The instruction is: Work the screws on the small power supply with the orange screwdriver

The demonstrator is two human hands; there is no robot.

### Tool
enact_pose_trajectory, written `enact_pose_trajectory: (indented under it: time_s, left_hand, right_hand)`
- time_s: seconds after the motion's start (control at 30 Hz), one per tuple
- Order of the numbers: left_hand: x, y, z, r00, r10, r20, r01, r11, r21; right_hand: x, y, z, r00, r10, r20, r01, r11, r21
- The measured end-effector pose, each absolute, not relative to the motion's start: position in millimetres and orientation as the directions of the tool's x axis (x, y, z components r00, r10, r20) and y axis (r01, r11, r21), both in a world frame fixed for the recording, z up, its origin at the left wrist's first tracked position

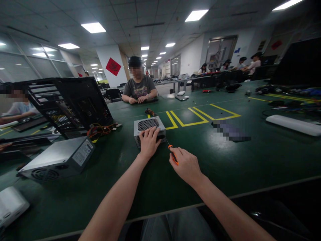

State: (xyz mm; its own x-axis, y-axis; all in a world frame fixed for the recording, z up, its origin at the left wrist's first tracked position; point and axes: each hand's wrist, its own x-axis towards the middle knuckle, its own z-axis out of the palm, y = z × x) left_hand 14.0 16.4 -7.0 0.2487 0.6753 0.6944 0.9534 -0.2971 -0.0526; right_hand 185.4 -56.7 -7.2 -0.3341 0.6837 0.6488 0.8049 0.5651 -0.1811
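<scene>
A grey metal computer power supply [137, 125] with a honeycomb grille sits on the green table. My left hand [149, 142] lies over its near side and grips it, fingers across the top edge and thumb toward the right. Beside that thumb is a dark part of the unit, mostly covered by the hand. My right hand [187, 164] is closed round the orange and black handle of a screwdriver [173, 154]. The screwdriver's thin shaft points up and left to the unit's right side; whether its tip touches cannot be made out.
Left of me stand an open black computer case [85, 100] with loose cables [102, 130] and a second power supply [57, 157]. A blurred-out flat object [230, 130] and a long white bar [293, 124] lie to the right. Across the table sits a person [139, 85].
</scene>
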Motion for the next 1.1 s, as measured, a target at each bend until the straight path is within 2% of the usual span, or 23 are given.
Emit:
enact_pose_trajectory:
  time_s: [0.13,0.33,0.6,1.0,1.1]
  left_hand:
    - [14.2,16.7,-7.5,0.251,0.673,0.695,0.953,-0.299,-0.054]
    - [14.3,16.7,-7.8,0.241,0.676,0.696,0.955,-0.294,-0.046]
    - [14.2,15.8,-6.7,0.245,0.678,0.693,0.952,-0.305,-0.037]
    - [14.1,16.2,-7.1,0.243,0.678,0.694,0.953,-0.301,-0.039]
    - [13.9,16.5,-7.1,0.246,0.677,0.693,0.952,-0.304,-0.04]
  right_hand:
    - [187.6,-57.8,-4.5,-0.299,0.713,0.635,0.809,0.542,-0.228]
    - [189.4,-59.9,-3.8,-0.143,0.825,0.546,0.825,0.404,-0.395]
    - [188.8,-59.7,-8.2,-0.337,0.703,0.626,0.792,0.571,-0.215]
    - [188.3,-59.9,-5.3,-0.247,0.74,0.626,0.768,0.543,-0.339]
    - [189.1,-59.7,-6.4,-0.215,0.75,0.625,0.794,0.507,-0.335]
